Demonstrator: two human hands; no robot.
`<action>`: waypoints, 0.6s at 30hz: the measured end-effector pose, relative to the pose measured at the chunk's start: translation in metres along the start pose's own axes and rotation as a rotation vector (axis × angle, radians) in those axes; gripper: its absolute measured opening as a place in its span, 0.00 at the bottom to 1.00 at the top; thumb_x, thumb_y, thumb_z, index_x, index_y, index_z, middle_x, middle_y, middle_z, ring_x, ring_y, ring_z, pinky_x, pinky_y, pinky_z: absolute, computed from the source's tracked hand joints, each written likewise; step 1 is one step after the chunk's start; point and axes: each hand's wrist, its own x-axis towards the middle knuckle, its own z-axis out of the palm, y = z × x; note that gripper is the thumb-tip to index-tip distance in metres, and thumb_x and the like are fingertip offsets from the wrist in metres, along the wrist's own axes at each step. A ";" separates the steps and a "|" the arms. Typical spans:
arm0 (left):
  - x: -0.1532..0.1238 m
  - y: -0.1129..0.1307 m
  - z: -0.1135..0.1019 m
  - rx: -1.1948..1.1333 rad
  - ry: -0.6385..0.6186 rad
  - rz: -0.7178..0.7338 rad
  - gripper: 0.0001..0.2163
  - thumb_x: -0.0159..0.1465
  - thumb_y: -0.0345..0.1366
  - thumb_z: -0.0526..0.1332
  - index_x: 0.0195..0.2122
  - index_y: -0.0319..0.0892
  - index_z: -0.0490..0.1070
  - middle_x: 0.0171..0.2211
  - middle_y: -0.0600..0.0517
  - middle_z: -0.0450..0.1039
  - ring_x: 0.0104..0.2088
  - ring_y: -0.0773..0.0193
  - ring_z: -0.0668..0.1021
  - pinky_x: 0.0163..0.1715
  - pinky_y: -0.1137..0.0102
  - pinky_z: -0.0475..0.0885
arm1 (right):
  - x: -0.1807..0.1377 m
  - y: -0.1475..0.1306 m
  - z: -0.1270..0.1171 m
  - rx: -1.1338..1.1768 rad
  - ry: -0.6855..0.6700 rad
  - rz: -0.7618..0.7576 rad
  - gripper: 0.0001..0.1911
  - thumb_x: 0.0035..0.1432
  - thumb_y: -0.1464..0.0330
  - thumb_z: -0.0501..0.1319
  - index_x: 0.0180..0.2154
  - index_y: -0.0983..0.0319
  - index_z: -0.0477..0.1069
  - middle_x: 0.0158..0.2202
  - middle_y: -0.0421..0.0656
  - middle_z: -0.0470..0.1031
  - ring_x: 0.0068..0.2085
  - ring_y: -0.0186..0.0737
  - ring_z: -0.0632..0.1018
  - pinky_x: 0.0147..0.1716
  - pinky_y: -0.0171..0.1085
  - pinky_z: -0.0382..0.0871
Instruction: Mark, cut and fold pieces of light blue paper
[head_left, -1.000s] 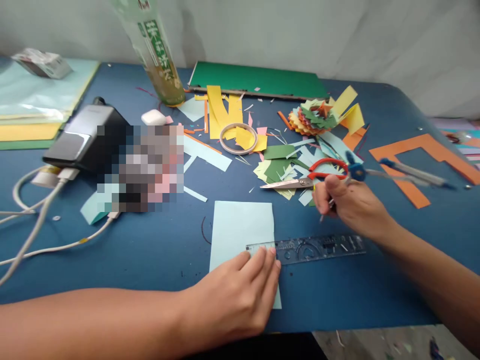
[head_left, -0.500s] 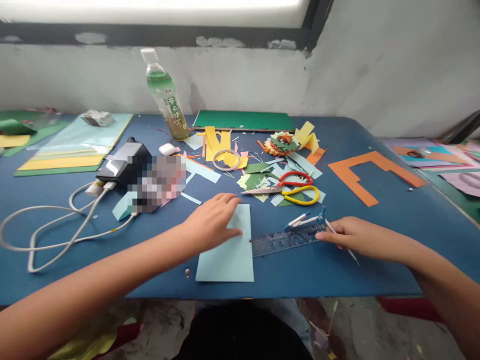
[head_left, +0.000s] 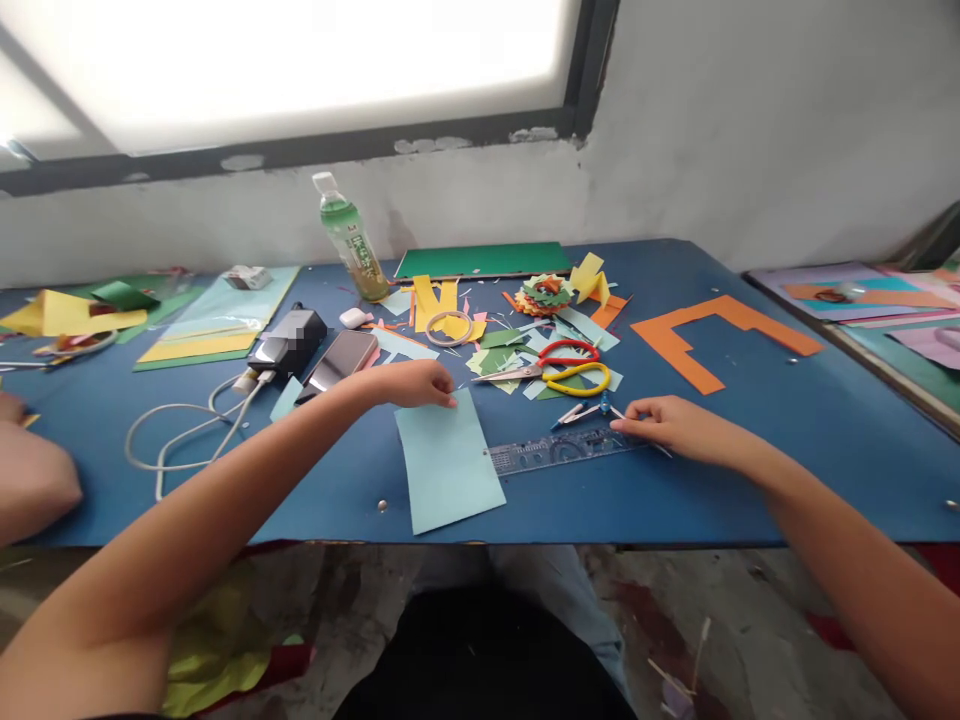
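Nearest us, a sheet of light blue paper point(head_left: 453, 465) lay askew by the near edge of the counter point(head_left: 585, 510), with another person's arm point(head_left: 34, 480) at the far left. A clear ruler point(head_left: 551, 455) stretched rightward from the sheet; whether their edges overlapped, we could not tell. Over the ruler's right end was our right hand point(head_left: 670, 428), its fingers clamped on a compass point(head_left: 604, 404), one leg poking out below them. Our left hand point(head_left: 421, 383) had its fingers pinched on the sheet's far edge. Just beyond the compass we had scissors point(head_left: 536, 370) with red and yellow handles, resting on paper scraps point(head_left: 504, 358), and to the right an angular orange cutout point(head_left: 673, 350). Farther back sat a roll of tape point(head_left: 429, 330), a layered paper rosette point(head_left: 544, 295), a tilted-looking bottle point(head_left: 351, 240) and, behind them, a green board point(head_left: 484, 260).
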 end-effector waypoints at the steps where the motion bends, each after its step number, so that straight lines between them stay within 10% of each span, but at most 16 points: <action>1: -0.006 -0.005 -0.001 -0.049 0.007 -0.016 0.11 0.53 0.43 0.60 0.21 0.41 0.65 0.22 0.55 0.64 0.23 0.66 0.65 0.24 0.71 0.56 | 0.002 0.001 0.000 0.009 -0.014 -0.009 0.24 0.50 0.46 0.55 0.23 0.60 0.61 0.15 0.34 0.58 0.19 0.32 0.62 0.20 0.32 0.51; 18: -0.085 -0.041 0.062 -0.674 0.229 -0.239 0.16 0.54 0.49 0.60 0.25 0.41 0.60 0.21 0.55 0.62 0.23 0.69 0.68 0.18 0.76 0.59 | -0.008 -0.005 0.007 0.475 -0.190 -0.076 0.16 0.54 0.55 0.59 0.24 0.60 0.61 0.15 0.32 0.54 0.18 0.29 0.55 0.18 0.32 0.49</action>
